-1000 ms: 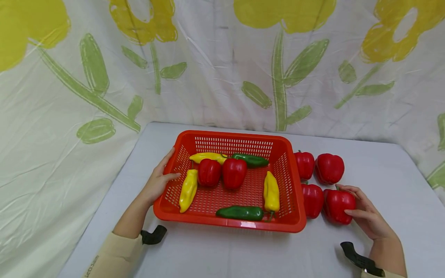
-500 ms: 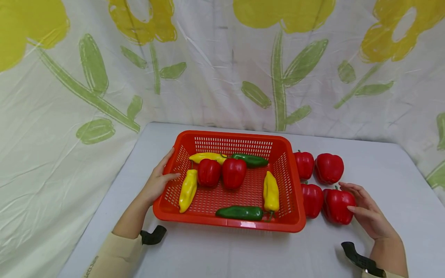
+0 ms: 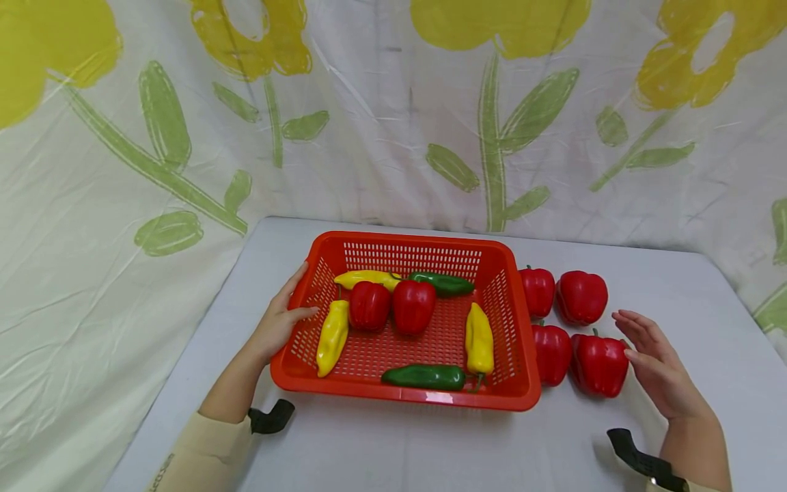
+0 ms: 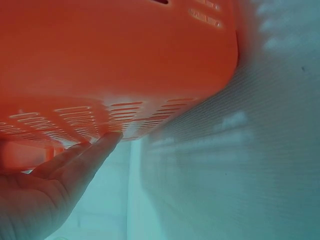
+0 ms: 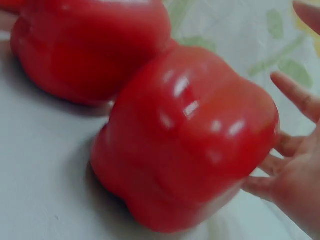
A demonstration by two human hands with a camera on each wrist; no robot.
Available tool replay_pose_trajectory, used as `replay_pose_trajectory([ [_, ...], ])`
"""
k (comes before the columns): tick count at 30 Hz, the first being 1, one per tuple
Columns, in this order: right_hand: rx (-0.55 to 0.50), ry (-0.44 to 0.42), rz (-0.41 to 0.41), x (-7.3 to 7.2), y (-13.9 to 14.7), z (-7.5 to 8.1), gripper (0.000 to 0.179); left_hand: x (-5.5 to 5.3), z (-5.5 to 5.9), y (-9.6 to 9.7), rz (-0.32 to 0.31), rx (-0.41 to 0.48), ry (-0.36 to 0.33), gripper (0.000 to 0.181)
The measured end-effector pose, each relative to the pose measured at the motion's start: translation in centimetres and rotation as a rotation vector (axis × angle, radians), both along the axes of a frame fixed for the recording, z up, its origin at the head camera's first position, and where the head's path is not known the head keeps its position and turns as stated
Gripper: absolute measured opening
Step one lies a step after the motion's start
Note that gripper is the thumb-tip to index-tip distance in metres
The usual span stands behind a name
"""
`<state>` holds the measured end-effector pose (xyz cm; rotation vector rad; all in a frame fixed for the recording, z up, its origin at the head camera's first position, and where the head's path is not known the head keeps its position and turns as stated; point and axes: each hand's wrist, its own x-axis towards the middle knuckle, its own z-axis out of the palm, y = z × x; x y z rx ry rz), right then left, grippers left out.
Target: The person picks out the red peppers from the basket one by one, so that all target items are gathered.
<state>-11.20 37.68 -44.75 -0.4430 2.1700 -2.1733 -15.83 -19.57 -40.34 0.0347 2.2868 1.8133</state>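
My left hand (image 3: 277, 329) holds the left side of a red plastic basket (image 3: 393, 394), thumb over the rim and inside. From the left wrist, the fingers (image 4: 95, 155) lie along the basket's slotted outer wall. My right hand (image 3: 667, 379) is beside the nearest right red bell pepper (image 3: 600, 367), fingers spread and relaxed, thumb tip at its edge. That pepper stands upright on the table, stem up, and fills the right wrist view. Inside the basket are two red bell peppers (image 3: 414, 307), two green chili peppers (image 3: 424, 376) and several yellow peppers (image 3: 479, 339).
Three more red bell peppers stand by the basket's right side: one front left (image 3: 553, 355), one back left (image 3: 538, 292) and one back right (image 3: 582, 298). A white cloth covers the table (image 3: 381, 451). Behind it hangs a flower-printed curtain (image 3: 381, 137).
My right hand has let go of the front right bell pepper and drawn back to the right, its fingers opening. The pepper, the basket and my left hand have stayed in place.
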Motion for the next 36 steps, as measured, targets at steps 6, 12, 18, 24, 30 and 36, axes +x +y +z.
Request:
replay_pose_trajectory([
  [6, -0.046, -0.004, -0.069, -0.5, -0.7, 0.8, 0.058, -0.1, 0.0, 0.0, -0.003, 0.002, 0.005, 0.074],
  [12, -0.109, 0.011, -0.118, -1.2, -1.8, 2.4, 0.052, -0.1, 0.1, 0.0, -0.001, -0.004, 0.001, 0.075],
  [18, -0.032, -0.001, -0.092, -2.0, -3.0, 4.2, 0.053, -0.1, 0.2, 0.0, 0.004, -0.005, -0.007, 0.075],
  [24, 0.125, 0.011, -0.033, -2.7, -4.7, 6.1, 0.057, -0.1, 0.1, 0.0, 0.000, 0.003, 0.000, 0.075],
  [30, 0.226, 0.023, 0.015, -3.0, -6.2, 7.4, 0.058, 0.0, 0.0, 0.0, 0.000, 0.000, 0.004, 0.076],
  [36, 0.294, 0.012, 0.039, -3.3, -7.3, 8.2, 0.059, 0.0, 0.0, 0.0, 0.000, -0.004, 0.001, 0.076],
])
